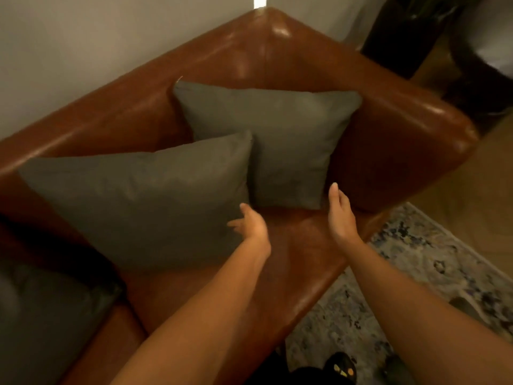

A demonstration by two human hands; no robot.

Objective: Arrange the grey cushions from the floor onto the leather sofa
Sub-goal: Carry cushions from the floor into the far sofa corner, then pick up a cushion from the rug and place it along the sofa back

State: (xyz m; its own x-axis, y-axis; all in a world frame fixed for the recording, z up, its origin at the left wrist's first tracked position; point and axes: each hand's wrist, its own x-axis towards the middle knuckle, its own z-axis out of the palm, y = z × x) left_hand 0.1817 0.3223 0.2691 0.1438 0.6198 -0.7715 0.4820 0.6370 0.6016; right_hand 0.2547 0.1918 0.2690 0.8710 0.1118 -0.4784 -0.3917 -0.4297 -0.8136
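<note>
Both arms were extended over the seat of the brown leather sofa [402, 129], at its corner end.

One grey cushion [277, 140] stood upright in the corner, leaning on the backrest and against the armrest. A second grey cushion [138, 201] leaned on the backrest to its left, its right edge overlapping the first. A third grey cushion [41, 323] lay on the seat at lower left, partly out of view.

Left hand [254, 225]: fingers loosely spread at the second cushion's lower right edge, gripping nothing. Contact could not be confirmed.

Right hand [341, 215]: seen edge-on, fingers straight and together, holding nothing, just beside the corner cushion's lower right corner.

A patterned rug [430, 259] lay on the wooden floor [472, 184] beside the sofa. A pale wall [69, 51] stood behind it.
</note>
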